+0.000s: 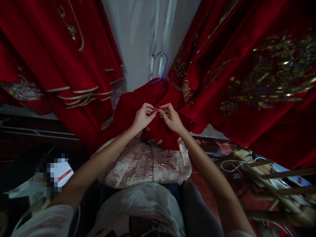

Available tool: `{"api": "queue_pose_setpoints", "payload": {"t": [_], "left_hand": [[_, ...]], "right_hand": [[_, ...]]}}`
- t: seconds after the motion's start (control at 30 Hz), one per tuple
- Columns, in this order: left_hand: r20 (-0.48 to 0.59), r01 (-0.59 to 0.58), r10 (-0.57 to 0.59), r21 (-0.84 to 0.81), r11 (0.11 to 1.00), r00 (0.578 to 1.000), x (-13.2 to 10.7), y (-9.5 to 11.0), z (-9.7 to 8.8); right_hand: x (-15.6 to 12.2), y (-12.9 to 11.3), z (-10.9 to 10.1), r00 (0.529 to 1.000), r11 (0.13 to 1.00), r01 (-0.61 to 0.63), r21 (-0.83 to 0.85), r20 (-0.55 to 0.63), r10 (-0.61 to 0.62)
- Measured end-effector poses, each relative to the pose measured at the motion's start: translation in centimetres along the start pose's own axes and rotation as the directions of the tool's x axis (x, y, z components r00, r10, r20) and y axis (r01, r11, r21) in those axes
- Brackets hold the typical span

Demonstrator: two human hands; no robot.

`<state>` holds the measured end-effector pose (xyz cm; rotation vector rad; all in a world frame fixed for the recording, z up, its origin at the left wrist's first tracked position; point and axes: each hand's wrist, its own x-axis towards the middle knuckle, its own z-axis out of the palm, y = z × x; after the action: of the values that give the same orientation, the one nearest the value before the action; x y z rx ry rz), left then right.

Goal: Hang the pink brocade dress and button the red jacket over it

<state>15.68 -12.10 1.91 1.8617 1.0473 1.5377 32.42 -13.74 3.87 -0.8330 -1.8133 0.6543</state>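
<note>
A red garment [133,102] on a purple hanger [165,67] lies across my lap, over a shiny pinkish brocade cloth [148,164]. Above its front, my left hand [145,117] pinches one side of a small beaded fastener [156,110]. From the other side my right hand [171,118] pinches the same fastener, thumb and forefinger together. The fingertips partly cover it, so I cannot tell whether its halves are joined. Lower on the garment, more small beaded ornaments [160,142] show.
Red garments with pale piping [81,59] hang at left; red ones with gold sequin embroidery [266,72] hang at right. A wooden rack-like frame [276,187] with a white cord stands at lower right. A white and red card or packet [63,172] lies at lower left.
</note>
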Motion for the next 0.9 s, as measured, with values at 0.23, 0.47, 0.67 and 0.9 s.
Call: {"api": "queue_pose_setpoints", "payload": {"t": [0.23,0.47,0.67,0.9], "left_hand": [[0.080,-0.010,0.004,0.069,0.998,0.997,0.1,-0.1,0.3],[-0.032,-0.011,0.013,0.065,0.998,0.999,-0.5,-0.1,0.0],[-0.042,-0.013,0.016,0.087,0.996,0.999,-0.7,0.3,0.0],[0.012,-0.014,0.014,0.027,1.000,1.000,-0.2,-0.5,0.5]], "right_hand": [[0.0,0.4,0.1,1.000,1.000,0.005,-0.007,0.000,-0.005],[-0.2,0.3,0.1,1.000,0.999,-0.028,0.020,-0.008,0.028],[-0.2,0.4,0.2,0.998,0.997,-0.063,0.050,-0.020,0.065],[-0.2,0.3,0.3,0.997,0.991,-0.077,0.106,-0.012,0.079]]}}
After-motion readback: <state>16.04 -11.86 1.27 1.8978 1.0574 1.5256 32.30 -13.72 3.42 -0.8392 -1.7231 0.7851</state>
